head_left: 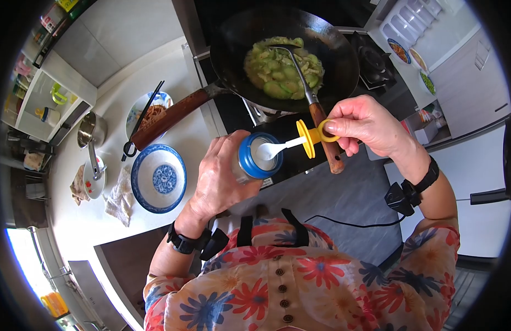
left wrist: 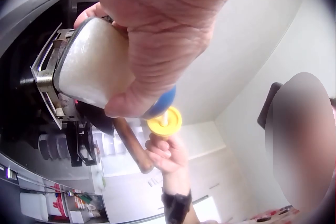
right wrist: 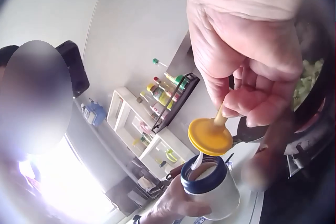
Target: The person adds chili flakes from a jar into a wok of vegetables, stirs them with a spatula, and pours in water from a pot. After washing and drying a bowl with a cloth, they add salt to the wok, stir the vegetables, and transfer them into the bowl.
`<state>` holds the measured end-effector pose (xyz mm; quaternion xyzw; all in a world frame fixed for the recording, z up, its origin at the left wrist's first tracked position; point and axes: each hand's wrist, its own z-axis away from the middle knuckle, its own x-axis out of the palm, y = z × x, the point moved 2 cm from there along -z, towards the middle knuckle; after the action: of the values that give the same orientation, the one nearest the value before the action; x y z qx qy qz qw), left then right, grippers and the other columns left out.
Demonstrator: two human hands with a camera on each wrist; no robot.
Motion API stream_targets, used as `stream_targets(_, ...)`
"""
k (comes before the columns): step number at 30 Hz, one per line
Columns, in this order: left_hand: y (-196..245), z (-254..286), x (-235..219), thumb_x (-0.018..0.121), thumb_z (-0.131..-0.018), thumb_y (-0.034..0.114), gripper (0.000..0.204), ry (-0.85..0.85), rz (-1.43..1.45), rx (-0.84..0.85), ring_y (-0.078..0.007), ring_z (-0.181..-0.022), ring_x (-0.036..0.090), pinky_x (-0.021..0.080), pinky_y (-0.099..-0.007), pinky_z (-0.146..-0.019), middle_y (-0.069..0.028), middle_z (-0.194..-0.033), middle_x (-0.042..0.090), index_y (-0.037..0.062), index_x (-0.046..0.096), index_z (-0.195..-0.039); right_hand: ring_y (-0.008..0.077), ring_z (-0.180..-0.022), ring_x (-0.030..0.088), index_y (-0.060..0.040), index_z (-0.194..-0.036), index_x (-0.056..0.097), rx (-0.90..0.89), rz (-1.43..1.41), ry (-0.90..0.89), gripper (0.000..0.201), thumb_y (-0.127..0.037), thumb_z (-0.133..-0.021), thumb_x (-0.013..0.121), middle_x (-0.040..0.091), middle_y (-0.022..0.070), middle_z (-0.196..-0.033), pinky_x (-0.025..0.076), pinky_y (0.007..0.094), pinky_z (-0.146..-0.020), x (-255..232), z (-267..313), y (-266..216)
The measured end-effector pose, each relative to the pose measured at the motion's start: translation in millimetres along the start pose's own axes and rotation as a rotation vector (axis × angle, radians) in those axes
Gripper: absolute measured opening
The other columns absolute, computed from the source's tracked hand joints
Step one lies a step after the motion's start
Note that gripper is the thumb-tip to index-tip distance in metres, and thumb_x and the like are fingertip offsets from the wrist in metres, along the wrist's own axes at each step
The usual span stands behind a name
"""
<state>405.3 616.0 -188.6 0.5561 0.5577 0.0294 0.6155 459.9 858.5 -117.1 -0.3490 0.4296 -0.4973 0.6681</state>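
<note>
My left hand (head_left: 219, 179) grips a clear jar (left wrist: 92, 64) with a blue rim (head_left: 247, 163). White grainy stuff fills much of it. Thumb and fingers of my right hand (head_left: 371, 126) pinch the ring handle of a yellow lid (head_left: 306, 139). A white spoon (head_left: 273, 150) runs from the lid's underside, its bowl at the jar's open mouth. In the right wrist view the lid (right wrist: 210, 136) hangs just above the jar (right wrist: 223, 200), tilted. Below my right hand lies the wooden handle of a spatula (head_left: 323, 129), its blade in the wok.
The wok (head_left: 341, 63) on the stove holds sliced green vegetables (head_left: 283, 69), its long handle (head_left: 175, 117) reaching over the counter. A blue-rimmed bowl (head_left: 159, 190), a plate of food (head_left: 135, 113) with chopsticks, a small saucepan (head_left: 92, 129) and a cloth (head_left: 118, 198) stand left.
</note>
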Motion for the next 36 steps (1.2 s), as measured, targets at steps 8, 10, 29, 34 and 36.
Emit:
stream_targets(8, -4, -3, -1, 0.070, -0.052, 0.014, 0.064, 0.042, 0.040, -0.028, -0.0328, -0.094, 0.051, 0.042, -0.0386, -0.084, -0.0157, -0.095, 0.055, 0.0025, 0.046, -0.111, 0.0069, -0.044, 0.050, 0.0026, -0.081, 0.058, 0.020, -0.153, 0.029, 0.020, -0.017, -0.083, 0.059, 0.054, 0.0036, -0.058, 0.044, 0.0190, -0.041, -22, -11, 2)
stream_targets(10, -5, -3, -1, 0.070, -0.052, 0.014, 0.064, 0.041, 0.035, -0.029, -0.0328, -0.094, 0.051, 0.042, -0.0386, -0.084, -0.0157, -0.096, 0.055, 0.0026, 0.046, -0.111, 0.0081, -0.041, 0.049, 0.0008, -0.079, 0.057, -0.002, -0.203, 0.108, 0.020, -0.019, -0.082, 0.060, 0.053, 0.0035, -0.058, 0.044, 0.0207, -0.041, -32, -19, 1)
stream_targets(29, -2, 7, -9, 0.071, -0.051, 0.020, 0.068, -0.022, 0.095, -0.092, -0.0338, -0.098, 0.051, 0.042, -0.0393, -0.086, -0.0179, -0.100, 0.055, 0.0025, 0.046, -0.112, 0.0031, -0.056, 0.052, 0.0003, -0.082, 0.057, -0.306, 0.358, -0.043, 0.006, -0.005, -0.080, 0.059, 0.057, 0.0005, -0.065, 0.041, 0.0170, -0.047, 10, -8, -41)
stream_targets(34, 7, 16, -19, 0.071, -0.051, 0.022, 0.071, -0.074, 0.088, -0.079, -0.0330, -0.096, 0.052, 0.043, -0.0391, -0.085, -0.0166, -0.100, 0.055, 0.0021, 0.045, -0.114, 0.0220, -0.051, 0.057, -0.0039, -0.075, 0.050, -0.712, 0.900, -0.128, 0.011, -0.011, -0.078, 0.057, 0.055, 0.0091, -0.058, 0.044, 0.0314, -0.048, 50, -5, -61)
stream_targets(36, 8, 24, -24, 0.071, -0.051, 0.022, 0.070, -0.119, 0.093, -0.129, -0.0324, -0.096, 0.053, 0.043, -0.0389, -0.086, -0.0158, -0.099, 0.056, 0.0017, 0.046, -0.114, 0.0251, -0.057, 0.057, -0.0042, -0.072, 0.049, -0.953, 1.046, -0.107, 0.013, -0.012, -0.076, 0.058, 0.053, 0.0095, -0.058, 0.044, 0.0338, -0.052, 64, -4, -65)
